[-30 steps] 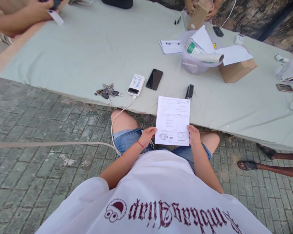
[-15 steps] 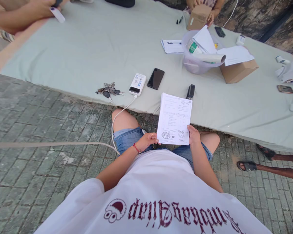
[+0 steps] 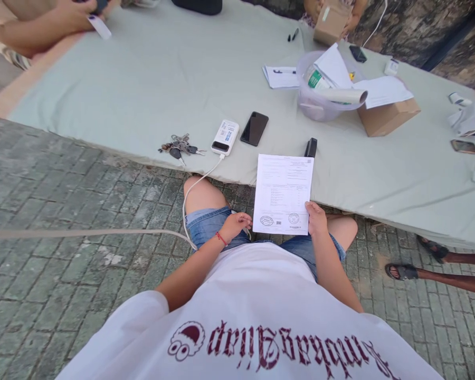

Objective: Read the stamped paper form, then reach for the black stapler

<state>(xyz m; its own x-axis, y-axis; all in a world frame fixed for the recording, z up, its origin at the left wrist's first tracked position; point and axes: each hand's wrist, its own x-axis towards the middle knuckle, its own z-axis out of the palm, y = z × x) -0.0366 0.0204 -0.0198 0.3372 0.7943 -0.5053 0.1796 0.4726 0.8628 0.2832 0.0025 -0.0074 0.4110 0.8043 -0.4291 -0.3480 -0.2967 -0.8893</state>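
Observation:
My right hand (image 3: 316, 218) grips the lower right edge of printed paper sheets (image 3: 284, 192), thumb on top. The top sheet bears printed text, a table and two round stamps near its bottom edge. The sheets are over my lap and reach the table edge. My left hand (image 3: 237, 226), with a red string on the wrist, is just off the lower left edge of the sheets, fingers loosely apart and holding nothing. Just beyond the papers, a black stapler (image 3: 311, 148) is partly hidden by them.
On the cloth-covered table (image 3: 142, 79) lie keys (image 3: 180, 148), a white power bank (image 3: 225, 138) with a cable, and a black phone (image 3: 254, 129). Farther back stand a plastic basin (image 3: 316, 108) and a cardboard box (image 3: 388, 119). Other people's hands (image 3: 73, 16) show across the table.
My left hand has let go of the papers' left edge and moved slightly left. The papers are still in my right hand. Across the table, a person has raised a small box.

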